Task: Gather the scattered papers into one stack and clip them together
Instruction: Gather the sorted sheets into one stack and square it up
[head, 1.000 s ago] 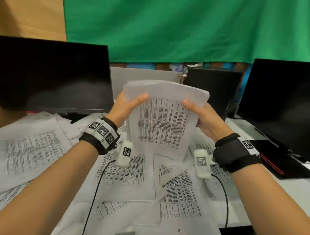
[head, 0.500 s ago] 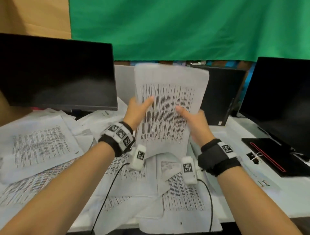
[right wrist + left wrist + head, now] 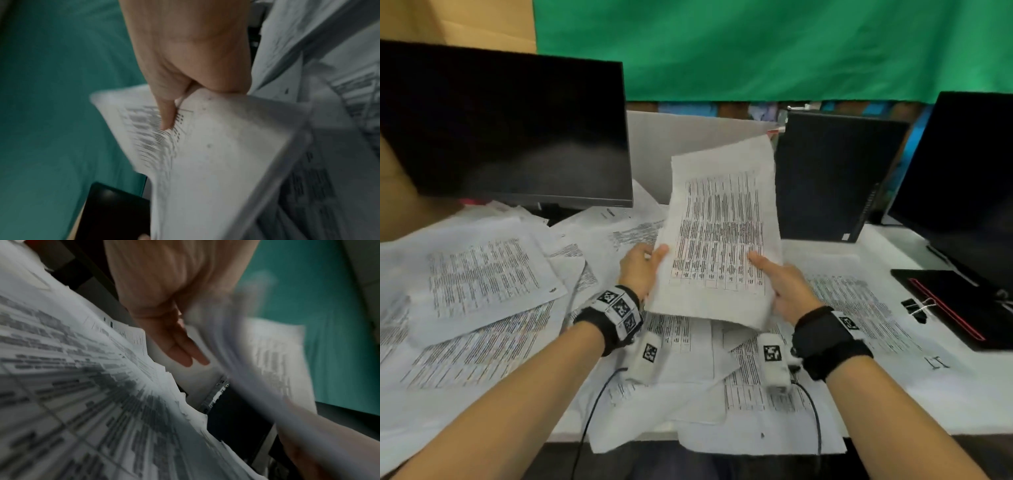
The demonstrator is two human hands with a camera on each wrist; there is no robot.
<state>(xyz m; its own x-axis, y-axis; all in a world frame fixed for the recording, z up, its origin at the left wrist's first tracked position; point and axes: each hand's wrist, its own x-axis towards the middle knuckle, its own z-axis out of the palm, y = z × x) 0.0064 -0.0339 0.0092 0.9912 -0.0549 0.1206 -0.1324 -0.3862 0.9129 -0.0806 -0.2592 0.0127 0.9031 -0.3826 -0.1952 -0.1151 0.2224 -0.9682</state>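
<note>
I hold a stack of printed papers (image 3: 722, 240) up off the desk, leaning to the right. My right hand (image 3: 780, 284) pinches its lower right edge, thumb on the printed front (image 3: 166, 123) and fingers hidden behind the stack (image 3: 216, 162). My left hand (image 3: 643, 267) is at the lower left edge; its fingers (image 3: 185, 353) are straight beside the blurred stack (image 3: 277, 353). Several loose sheets (image 3: 482, 274) lie scattered over the white desk (image 3: 962, 404). Black binder clips (image 3: 916, 310) lie on a sheet to the right of my right hand.
A dark monitor (image 3: 500, 130) stands at the back left and another (image 3: 969, 188) at the right. A black computer case (image 3: 832, 178) is behind the stack. A black pad with a red line (image 3: 955, 305) lies by the clips.
Both hands have come down toward the desk with the stack, which now leans to the right. My left hand's fingers have straightened at its edge.
</note>
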